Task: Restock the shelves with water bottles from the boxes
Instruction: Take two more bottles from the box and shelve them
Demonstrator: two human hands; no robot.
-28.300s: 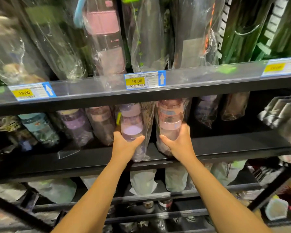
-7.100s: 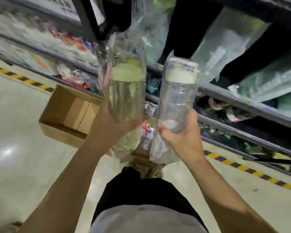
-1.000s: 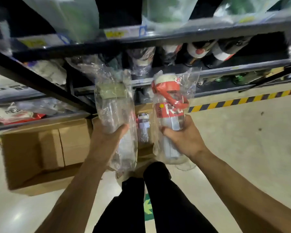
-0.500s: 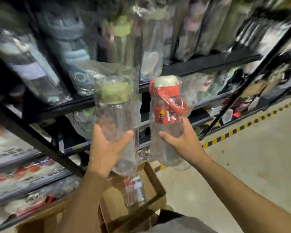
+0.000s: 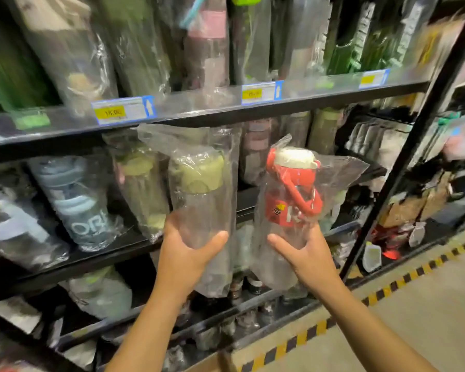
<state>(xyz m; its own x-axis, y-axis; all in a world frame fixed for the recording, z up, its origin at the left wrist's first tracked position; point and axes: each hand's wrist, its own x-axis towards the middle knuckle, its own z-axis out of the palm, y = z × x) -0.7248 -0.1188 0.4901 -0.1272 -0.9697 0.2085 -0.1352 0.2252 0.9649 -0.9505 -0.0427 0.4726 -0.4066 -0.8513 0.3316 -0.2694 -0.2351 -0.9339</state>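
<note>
My left hand grips the lower body of a clear bottle with an olive-green lid, wrapped in a plastic bag and held upright. My right hand grips a clear bottle with a red lid, red strap and white cap, also bagged. Both bottles are raised in front of the middle shelf, level with the bagged bottles standing there. A corner of a cardboard box shows at the bottom edge.
The upper shelf carries tall bagged bottles and yellow price tags. A blue-lidded bottle and a green-lidded one stand on the middle shelf. A black upright post stands on the right. Yellow-black floor tape runs along the rack.
Both hands have lifted the two bagged bottles up from near the box to the middle shelf's height, and my view has swung upward onto the shelves.
</note>
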